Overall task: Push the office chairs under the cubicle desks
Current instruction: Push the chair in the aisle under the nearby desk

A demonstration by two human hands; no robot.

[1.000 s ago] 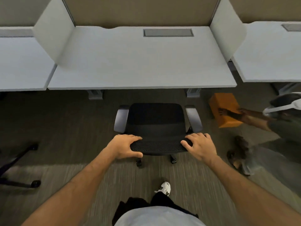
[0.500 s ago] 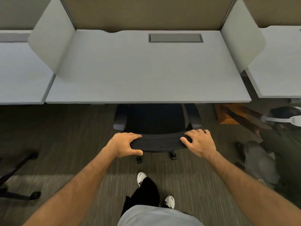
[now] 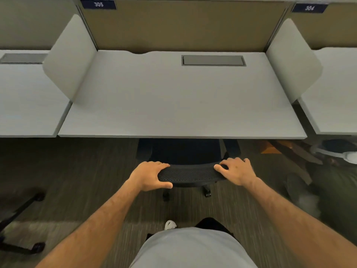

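A black mesh office chair [image 3: 188, 174] stands in front of me with its seat and armrests mostly hidden under the grey cubicle desk [image 3: 181, 105]. Only the top of the backrest and two rear casters show. My left hand [image 3: 151, 174] grips the left end of the backrest top. My right hand [image 3: 236, 171] rests on the right end, fingers curled over it.
Neighbouring desks sit at left [image 3: 25, 101] and right [image 3: 336, 89], split by grey dividers. The wheeled base of another chair [image 3: 21, 225] is on the carpet at lower left. Another person [image 3: 332, 171] crouches at the right by an orange box [image 3: 270, 148].
The chair has rolled forward under the desk: a second ago the whole seat was showing, now only the backrest top shows. I have stepped forward with it, both hands still on the backrest.
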